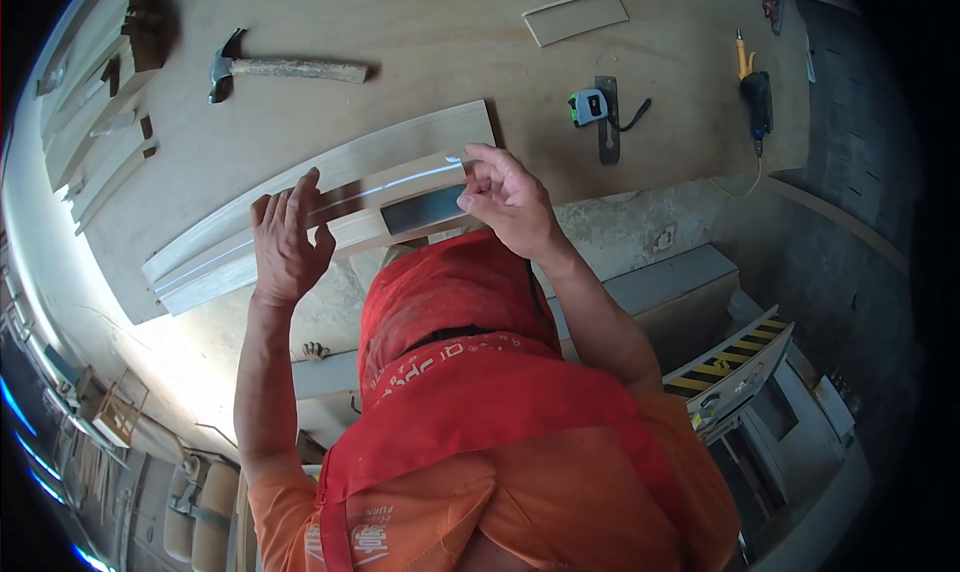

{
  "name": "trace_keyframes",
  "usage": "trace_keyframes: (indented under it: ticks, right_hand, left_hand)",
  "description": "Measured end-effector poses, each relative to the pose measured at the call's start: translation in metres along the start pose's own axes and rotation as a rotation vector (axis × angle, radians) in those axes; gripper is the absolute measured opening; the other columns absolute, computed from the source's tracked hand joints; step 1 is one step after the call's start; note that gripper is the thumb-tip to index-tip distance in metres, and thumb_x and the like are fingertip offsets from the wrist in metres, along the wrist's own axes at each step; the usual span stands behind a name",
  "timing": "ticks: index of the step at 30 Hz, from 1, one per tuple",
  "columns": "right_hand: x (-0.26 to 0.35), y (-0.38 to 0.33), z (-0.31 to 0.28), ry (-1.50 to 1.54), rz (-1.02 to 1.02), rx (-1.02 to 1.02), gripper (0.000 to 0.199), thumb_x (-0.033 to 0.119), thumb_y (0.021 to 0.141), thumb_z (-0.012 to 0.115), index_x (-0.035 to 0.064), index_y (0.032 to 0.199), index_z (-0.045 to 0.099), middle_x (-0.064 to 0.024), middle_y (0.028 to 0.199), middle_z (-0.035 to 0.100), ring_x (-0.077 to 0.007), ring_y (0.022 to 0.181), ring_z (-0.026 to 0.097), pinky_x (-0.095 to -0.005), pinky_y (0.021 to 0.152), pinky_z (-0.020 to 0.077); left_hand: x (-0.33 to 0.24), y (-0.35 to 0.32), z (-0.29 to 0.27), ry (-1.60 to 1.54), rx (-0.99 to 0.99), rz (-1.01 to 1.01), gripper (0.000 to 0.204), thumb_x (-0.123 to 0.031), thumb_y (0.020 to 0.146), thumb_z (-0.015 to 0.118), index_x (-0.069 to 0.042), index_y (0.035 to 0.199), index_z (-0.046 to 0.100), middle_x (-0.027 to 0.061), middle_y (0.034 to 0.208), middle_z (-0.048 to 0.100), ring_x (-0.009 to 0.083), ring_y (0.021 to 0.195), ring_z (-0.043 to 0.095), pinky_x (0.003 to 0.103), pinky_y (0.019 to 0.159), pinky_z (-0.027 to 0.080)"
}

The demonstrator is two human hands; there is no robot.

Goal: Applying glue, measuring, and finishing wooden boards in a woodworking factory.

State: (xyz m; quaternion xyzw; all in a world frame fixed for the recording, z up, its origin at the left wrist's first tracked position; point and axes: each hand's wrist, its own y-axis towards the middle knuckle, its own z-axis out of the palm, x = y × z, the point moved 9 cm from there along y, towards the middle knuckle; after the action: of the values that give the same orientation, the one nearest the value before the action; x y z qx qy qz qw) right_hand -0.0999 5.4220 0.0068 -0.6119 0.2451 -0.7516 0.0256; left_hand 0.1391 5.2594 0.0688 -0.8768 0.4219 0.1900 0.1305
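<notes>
Light pours in from the left, glaring white beside the table [430, 32]; over right it's dim, the hammer [295, 69] casts shadow, and edges curve into blackness.

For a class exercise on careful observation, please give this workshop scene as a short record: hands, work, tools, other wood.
Left hand: over the long wooden piece
Right hand: at that piece's right end, beside a dark panel
Behind the piece: pale board
Upper left: claw hammer
Right: tape measure, dark metal strip
Far right: black tool with yellow tip
</notes>
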Motion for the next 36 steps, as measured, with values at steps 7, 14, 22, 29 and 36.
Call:
trace_keyframes:
  ticks: [7, 14, 22, 29, 36]
  right_hand:
    - [0.063, -0.030, 0.053, 0.305, -0.166, 0.195, 0.058, -0.005, 0.097, 0.073, -0.0013, 0.150, 0.049, -0.0098, 0.125, 0.065, -0.0154, 0.116, 0.065, -0.0336, 0.100, 0.0568]
    - [0.107, -0.088, 0.095, 0.401, -0.254, 0.123, 0.051, -0.009, 0.095, 0.072, -0.0009, 0.142, 0.053, -0.0172, 0.140, 0.061, -0.0228, 0.129, 0.062, -0.0389, 0.112, 0.0508]
    - [0.096, -0.116, 0.111, 0.519, 0.117, -0.152, 0.036, -0.003, 0.101, 0.065, 0.0019, 0.136, 0.057, -0.0178, 0.130, 0.067, -0.0247, 0.116, 0.069, -0.0437, 0.105, 0.0563]
    - [0.094, -0.118, 0.119, 0.583, 0.183, -0.162, 0.034, 0.003, 0.104, 0.064, 0.0049, 0.137, 0.059, -0.0161, 0.124, 0.071, -0.0248, 0.109, 0.071, -0.0425, 0.098, 0.0584]
    - [0.068, -0.076, 0.066, -0.185, -0.204, -0.178, 0.062, 0.013, 0.092, 0.083, 0.0041, 0.145, 0.053, -0.0169, 0.136, 0.065, -0.0288, 0.122, 0.065, -0.0440, 0.106, 0.0539]
  left_hand:
    - [-0.012, -0.036, -0.076, -0.188, -0.021, 0.071, 0.088, 0.002, 0.070, 0.078, -0.008, 0.152, 0.048, 0.0100, 0.116, 0.069, 0.0290, 0.109, 0.066, 0.048, 0.105, 0.044]
    - [-0.035, -0.114, -0.102, 0.115, -0.383, 0.169, 0.078, -0.003, 0.078, 0.083, -0.012, 0.149, 0.050, 0.0124, 0.135, 0.059, 0.0377, 0.127, 0.054, 0.055, 0.110, 0.040]
    - [0.001, -0.150, -0.059, 0.333, -0.840, 0.148, 0.057, -0.016, 0.088, 0.087, -0.029, 0.136, 0.061, 0.0039, 0.140, 0.051, 0.0356, 0.131, 0.043, 0.053, 0.106, 0.037]
    - [0.012, -0.142, -0.081, 0.342, -0.922, 0.297, 0.055, -0.002, 0.087, 0.087, -0.027, 0.132, 0.068, 0.0060, 0.132, 0.055, 0.0294, 0.117, 0.047, 0.045, 0.098, 0.043]
    - [0.021, -0.135, -0.134, 0.397, -0.906, 0.153, 0.054, 0.001, 0.087, 0.082, -0.024, 0.135, 0.072, 0.0015, 0.113, 0.064, 0.0218, 0.102, 0.052, 0.038, 0.095, 0.039]
